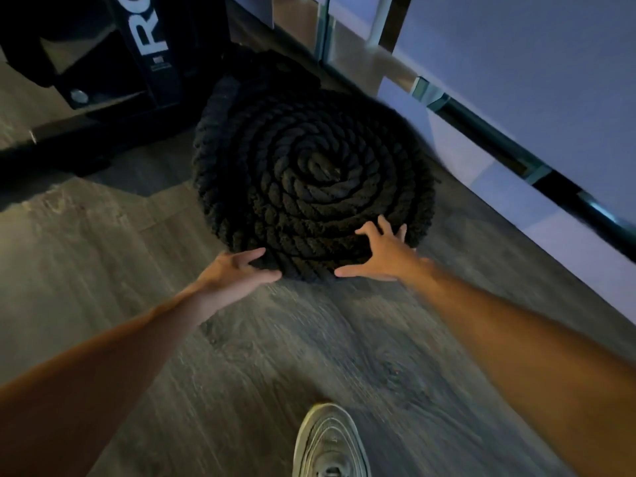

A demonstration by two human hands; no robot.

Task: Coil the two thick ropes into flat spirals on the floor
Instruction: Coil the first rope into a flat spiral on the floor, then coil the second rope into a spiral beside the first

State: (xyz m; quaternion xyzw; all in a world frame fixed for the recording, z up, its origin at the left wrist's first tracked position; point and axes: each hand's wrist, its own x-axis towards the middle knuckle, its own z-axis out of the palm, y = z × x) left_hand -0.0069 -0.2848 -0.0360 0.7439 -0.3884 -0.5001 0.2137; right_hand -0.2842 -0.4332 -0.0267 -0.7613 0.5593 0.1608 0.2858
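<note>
A thick black twisted rope point(311, 177), coiled into a flat spiral, lies on the grey wood-grain floor point(241, 356) beside a black metal rack point(137, 63). The left hand point(234, 270) and right hand point(382, 253) touch its near edge, fingers spread and straight, gripping nothing. A pale sneaker point(330, 442) stands nearer.

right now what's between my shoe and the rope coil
Only bare floor lies between the shoe and the rope coil, as the head view shows.

A thick black twisted rope point(309, 173), wound into a flat spiral, is laid on the grey wood-grain floor point(241, 356). Its near edge is touched by the left grip point(237, 270) and right grip point(378, 253), fingers spread.
</note>
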